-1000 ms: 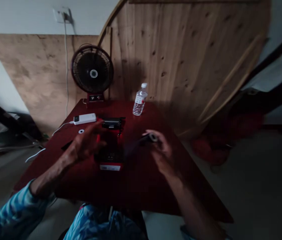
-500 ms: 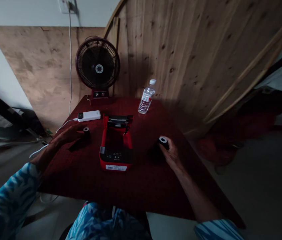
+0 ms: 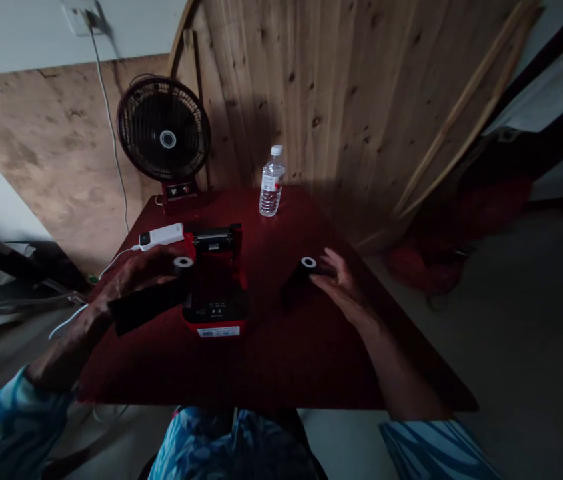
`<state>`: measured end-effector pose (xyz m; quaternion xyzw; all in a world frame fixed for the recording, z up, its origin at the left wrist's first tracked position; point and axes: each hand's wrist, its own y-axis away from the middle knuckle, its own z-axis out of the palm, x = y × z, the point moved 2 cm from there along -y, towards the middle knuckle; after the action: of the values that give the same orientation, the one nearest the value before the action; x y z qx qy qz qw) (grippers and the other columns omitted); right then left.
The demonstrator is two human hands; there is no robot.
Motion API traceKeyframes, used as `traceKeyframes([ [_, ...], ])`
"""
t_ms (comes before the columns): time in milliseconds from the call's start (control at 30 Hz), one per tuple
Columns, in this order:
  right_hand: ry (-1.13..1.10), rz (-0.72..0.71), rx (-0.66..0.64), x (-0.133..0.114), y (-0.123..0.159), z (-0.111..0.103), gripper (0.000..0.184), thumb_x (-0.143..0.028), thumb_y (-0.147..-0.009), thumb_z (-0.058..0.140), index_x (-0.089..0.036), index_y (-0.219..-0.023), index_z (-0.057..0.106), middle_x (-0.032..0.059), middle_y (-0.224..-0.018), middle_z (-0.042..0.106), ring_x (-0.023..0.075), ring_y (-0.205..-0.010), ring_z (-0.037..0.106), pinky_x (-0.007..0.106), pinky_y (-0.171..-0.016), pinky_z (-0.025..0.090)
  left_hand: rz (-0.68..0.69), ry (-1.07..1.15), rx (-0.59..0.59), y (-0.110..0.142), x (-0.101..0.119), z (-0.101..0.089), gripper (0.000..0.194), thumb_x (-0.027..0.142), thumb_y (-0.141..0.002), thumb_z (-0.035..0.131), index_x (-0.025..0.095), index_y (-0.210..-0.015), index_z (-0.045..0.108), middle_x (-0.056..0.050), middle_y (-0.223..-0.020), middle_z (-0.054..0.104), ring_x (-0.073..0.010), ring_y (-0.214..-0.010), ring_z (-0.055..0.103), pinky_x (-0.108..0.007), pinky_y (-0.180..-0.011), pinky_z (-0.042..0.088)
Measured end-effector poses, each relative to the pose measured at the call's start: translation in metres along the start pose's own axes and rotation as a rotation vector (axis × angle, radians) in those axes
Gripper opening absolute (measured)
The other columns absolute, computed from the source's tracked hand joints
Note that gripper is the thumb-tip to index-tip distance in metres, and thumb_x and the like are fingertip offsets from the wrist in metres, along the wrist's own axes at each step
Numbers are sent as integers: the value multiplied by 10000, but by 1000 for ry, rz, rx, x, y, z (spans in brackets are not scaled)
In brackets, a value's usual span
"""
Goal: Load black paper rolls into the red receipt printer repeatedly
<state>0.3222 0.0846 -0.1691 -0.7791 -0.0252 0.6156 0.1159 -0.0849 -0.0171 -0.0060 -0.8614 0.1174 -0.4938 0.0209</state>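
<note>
My left hand [image 3: 136, 277] reaches over the dark red table, its fingers against a black roll with a white core [image 3: 182, 270] beside a red label printer [image 3: 216, 310]. The printer's top stands open, and part of it is hidden behind that roll. To the right of the printer, a second black roll [image 3: 306, 270] shows its white core. My right hand [image 3: 341, 290] has its fingers spread against that roll's side. Long dark shadows fall across the table below both rolls, and I cannot tell if the rolls rest on it.
On the dark red table [image 3: 271, 360] stand a white power bank with a cable [image 3: 161, 235], a water bottle [image 3: 271, 183] and a black desk fan [image 3: 164, 130]. Wooden boards rise behind the table. Its corners drop to a pale floor on both sides.
The left roll has shifted toward the printer with my left hand. My right hand's fingers have spread along the right roll. The whole view has swung slightly left.
</note>
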Motion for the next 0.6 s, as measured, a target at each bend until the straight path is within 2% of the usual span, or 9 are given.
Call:
traceKeyframes([
  [67, -54, 35, 53, 4, -1, -6, 842, -542, -683, 743, -303, -1434, 447, 138, -1435, 549, 342, -1304, 562, 572, -1072, 473, 84, -183, -89, -10, 18, 19, 315, 375, -826, 708, 220, -1099, 724, -69, -1076, 775, -253, -934, 726, -335, -806, 584],
  [133, -66, 59, 89, 6, -2, -8, 813, -561, -685, 729, -294, -1411, 478, 146, -1412, 567, 344, -1273, 581, 571, -1045, 492, 150, -376, -136, -23, 26, 35, 304, 368, -827, 692, 228, -1093, 740, -50, -1063, 780, -238, -919, 721, -335, -839, 570],
  [200, -54, 51, 88, 5, -2, -6, 763, -568, -687, 719, -292, -1371, 524, 140, -1388, 590, 346, -1259, 590, 568, -1029, 502, 146, -556, -168, -36, 24, 47, 315, 337, -835, 673, 245, -1128, 744, -46, -1069, 783, -246, -919, 727, -353, -861, 559],
  [300, -32, 13, 67, 3, -1, -1, 667, -542, -698, 699, -272, -1298, 591, 136, -1349, 628, 348, -1230, 610, 559, -1003, 518, 73, -737, -228, -50, 16, 60, 308, 246, -821, 671, 268, -1114, 763, -68, -1086, 786, -306, -959, 735, -395, -851, 550],
  [400, -11, -14, 76, 2, -1, 2, 584, -506, -716, 677, -267, -1246, 629, 122, -1273, 676, 331, -1147, 652, 552, -972, 534, 60, -760, -261, -60, 11, 70, 274, 175, -814, 638, 268, -1024, 788, -76, -1040, 793, -330, -943, 734, -398, -807, 541],
  [600, 15, -45, 31, 1, -3, 1, 514, -460, -729, 679, -266, -1205, 654, 102, -1216, 707, 306, -1087, 668, 530, -978, 521, 53, -673, -341, -78, 3, 83, 249, 168, -865, 539, 226, -852, 781, -55, -814, 778, -259, -750, 719, -332, -688, 534],
])
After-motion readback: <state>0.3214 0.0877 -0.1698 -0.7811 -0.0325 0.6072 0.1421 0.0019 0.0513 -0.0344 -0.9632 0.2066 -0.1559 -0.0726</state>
